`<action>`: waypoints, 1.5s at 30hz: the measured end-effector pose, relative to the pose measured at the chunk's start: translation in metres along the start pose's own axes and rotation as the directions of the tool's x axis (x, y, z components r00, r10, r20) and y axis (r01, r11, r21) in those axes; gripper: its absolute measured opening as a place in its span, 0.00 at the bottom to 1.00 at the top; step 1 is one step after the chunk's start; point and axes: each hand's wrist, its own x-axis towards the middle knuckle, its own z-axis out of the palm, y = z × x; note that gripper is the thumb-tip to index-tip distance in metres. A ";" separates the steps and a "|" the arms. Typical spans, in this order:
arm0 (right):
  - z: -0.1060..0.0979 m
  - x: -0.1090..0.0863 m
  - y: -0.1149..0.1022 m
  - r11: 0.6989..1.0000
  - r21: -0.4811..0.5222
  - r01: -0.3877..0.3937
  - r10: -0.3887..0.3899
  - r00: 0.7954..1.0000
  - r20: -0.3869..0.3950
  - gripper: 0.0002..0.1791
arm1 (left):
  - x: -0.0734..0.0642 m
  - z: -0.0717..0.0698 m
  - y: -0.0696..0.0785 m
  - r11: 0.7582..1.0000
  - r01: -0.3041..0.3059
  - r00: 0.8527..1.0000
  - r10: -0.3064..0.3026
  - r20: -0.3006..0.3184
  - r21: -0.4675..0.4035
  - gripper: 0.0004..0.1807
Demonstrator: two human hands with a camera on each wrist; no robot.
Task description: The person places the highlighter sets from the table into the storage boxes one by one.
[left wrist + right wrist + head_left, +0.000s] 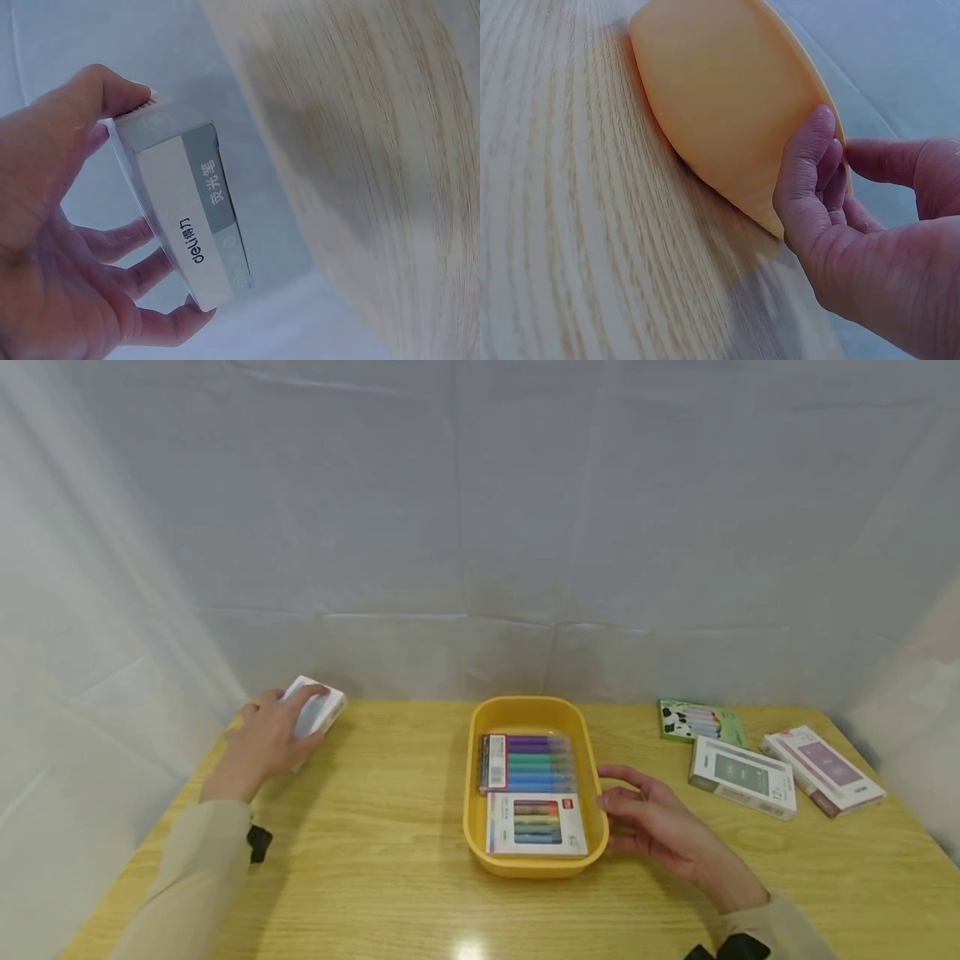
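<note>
My left hand (272,739) grips a white and grey highlighter box (315,717) above the table's far left. In the left wrist view, the thumb lies on one end of the highlighter box (191,217) and the fingers hold its other side. My right hand (660,822) pinches the right rim of a yellow plastic tray (474,827). In the right wrist view, fingers lie along the outer wall of the tray (712,90), with the thumb on the rim's other side. Inside the tray are a clear pack of coloured pens (528,763) and a white pen box (537,824).
To the right of the tray lie a green panda-print box (699,722), a white box with a green panel (742,778) and a white box with a purple panel (823,770). A pale sheet (510,527) hangs behind the wooden table (390,810).
</note>
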 end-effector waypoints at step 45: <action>0.000 0.003 0.000 1.000 -0.006 0.021 -0.021 1.000 0.012 0.35 | -0.022 -0.002 0.112 0.956 -0.289 0.949 0.292 -0.121 0.047 0.31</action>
